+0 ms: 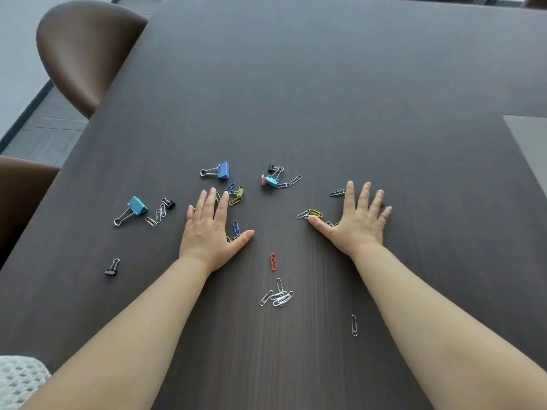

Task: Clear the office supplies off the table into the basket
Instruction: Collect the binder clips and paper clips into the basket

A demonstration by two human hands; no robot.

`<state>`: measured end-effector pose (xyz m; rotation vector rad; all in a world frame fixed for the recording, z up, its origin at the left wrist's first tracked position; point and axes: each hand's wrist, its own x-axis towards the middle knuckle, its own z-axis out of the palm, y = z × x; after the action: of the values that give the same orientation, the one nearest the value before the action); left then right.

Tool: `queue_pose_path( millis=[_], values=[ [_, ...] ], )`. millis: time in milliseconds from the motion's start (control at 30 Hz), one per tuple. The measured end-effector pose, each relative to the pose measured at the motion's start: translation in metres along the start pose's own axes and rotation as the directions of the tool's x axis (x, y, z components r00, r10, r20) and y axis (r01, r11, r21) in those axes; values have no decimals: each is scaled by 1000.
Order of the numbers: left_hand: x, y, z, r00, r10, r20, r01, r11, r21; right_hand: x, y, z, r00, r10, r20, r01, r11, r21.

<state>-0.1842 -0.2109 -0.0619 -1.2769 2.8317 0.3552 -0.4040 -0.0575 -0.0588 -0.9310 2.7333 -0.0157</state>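
Paper clips and binder clips lie scattered on a dark wood table point(325, 84). My left hand point(208, 229) rests flat, fingers spread, partly covering a few clips. My right hand point(359, 220) also lies flat and open beside yellow paper clips point(315, 213). A blue binder clip point(222, 170) sits beyond my left hand, a light blue binder clip point(136, 206) to its left, and a small black binder clip point(112, 268) nearer me. A red paper clip point(273, 261) and a pile of silver paper clips point(278, 297) lie between my forearms. No basket is in view.
A teal and pink binder clip cluster point(270, 179) lies at the middle. One silver paper clip point(354, 324) lies near my right forearm. Brown chairs point(83, 54) stand along the table's left edge. A grey panel point(529, 137) is set in the table at right.
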Motion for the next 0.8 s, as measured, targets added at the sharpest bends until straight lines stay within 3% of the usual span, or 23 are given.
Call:
queue_pose_path(
  millis=[100,167,233,300,367,467,533,633,800],
  values=[
    [-3,-1,1,998,27,-56,-31,997,-73,1,-7,-1,980,-196,-24,197,979,47],
    [-6,0,1,993,24,-112,-35,994,-99,-6,-20,-1,922,-384,-51,388,913,124],
    [-7,0,1,987,2,-163,-19,995,-100,-14,-35,0,872,-474,-126,490,835,252],
    [-7,-2,2,981,-30,-191,20,998,-57,-11,-54,-2,855,-466,-226,518,779,355],
    [-3,-1,0,986,-73,-148,71,997,-22,5,-75,-9,846,-474,-243,531,787,313],
    [1,-2,-1,990,-109,-84,111,994,17,35,-100,-17,847,-531,-40,531,837,129],
    [8,-5,-5,996,-69,-65,73,996,59,46,-107,-15,824,-563,66,560,827,56],
    [35,-11,-16,998,61,-27,-56,987,152,40,-97,-6,793,-601,96,603,798,12],
    [54,-14,-19,976,157,149,-165,985,43,1,-62,1,761,-644,75,646,764,9]
  ],
)
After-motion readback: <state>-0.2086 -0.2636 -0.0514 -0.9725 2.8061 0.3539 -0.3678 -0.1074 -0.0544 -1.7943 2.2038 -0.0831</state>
